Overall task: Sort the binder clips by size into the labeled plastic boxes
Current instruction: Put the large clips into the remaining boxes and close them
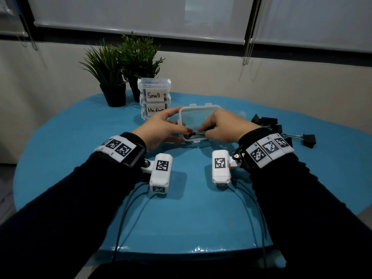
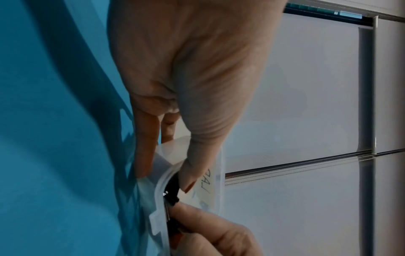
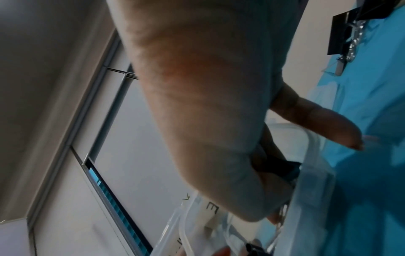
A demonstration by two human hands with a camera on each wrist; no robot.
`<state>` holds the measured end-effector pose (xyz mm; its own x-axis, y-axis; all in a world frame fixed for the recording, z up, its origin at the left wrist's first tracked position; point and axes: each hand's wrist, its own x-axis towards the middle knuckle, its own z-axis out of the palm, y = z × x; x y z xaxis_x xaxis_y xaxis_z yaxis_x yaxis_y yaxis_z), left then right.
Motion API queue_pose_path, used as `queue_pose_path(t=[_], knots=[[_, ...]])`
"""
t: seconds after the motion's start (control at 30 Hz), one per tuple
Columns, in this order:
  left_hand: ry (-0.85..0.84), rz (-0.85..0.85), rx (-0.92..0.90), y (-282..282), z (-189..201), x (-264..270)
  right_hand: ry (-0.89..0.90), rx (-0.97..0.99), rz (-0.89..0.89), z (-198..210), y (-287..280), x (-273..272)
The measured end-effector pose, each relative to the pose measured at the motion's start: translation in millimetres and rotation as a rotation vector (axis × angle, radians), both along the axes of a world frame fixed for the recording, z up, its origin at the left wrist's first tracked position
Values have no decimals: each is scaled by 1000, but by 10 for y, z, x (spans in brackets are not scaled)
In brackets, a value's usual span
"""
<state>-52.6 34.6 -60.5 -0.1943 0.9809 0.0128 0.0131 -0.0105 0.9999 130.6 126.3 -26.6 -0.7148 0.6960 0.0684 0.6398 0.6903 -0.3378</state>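
A clear plastic box [image 1: 198, 119] with a lid sits tilted at the table's middle. In the left wrist view its paper label [image 2: 205, 183] shows handwritten letters. My left hand [image 1: 175, 127] grips the box's left side, thumb on the near rim and fingers underneath. My right hand [image 1: 204, 132] pinches the silver handles of a black binder clip [image 1: 192, 134], held at the box's near rim beside my left thumb. The same binder clip [image 2: 173, 189] lies against the rim under that thumb. In the right wrist view the binder clip [image 3: 284, 168] is mostly hidden by my fingers.
Closed boxes labelled Small [image 1: 154, 94] and Medium [image 1: 155, 110] are stacked behind the left hand. A pile of black binder clips [image 1: 268, 122] lies at the right, with one larger clip [image 1: 308, 139] apart. Two potted plants [image 1: 112, 77] stand at the back.
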Motion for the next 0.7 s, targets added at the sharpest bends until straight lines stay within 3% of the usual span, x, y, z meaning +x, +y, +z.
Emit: queue_pose_path(t=[0.17, 0.33, 0.57, 0.7], knots=[[21, -2, -6, -12, 23, 1, -37, -67, -26, 28, -19, -23], [63, -9, -18, -35, 55, 3, -172, 4, -32, 68, -68, -37], [236, -19, 1, -69, 48, 39, -222, 5, 16, 21, -33, -17], [327, -5, -8, -43, 31, 44, -111, 35, 6, -7, -4, 26]])
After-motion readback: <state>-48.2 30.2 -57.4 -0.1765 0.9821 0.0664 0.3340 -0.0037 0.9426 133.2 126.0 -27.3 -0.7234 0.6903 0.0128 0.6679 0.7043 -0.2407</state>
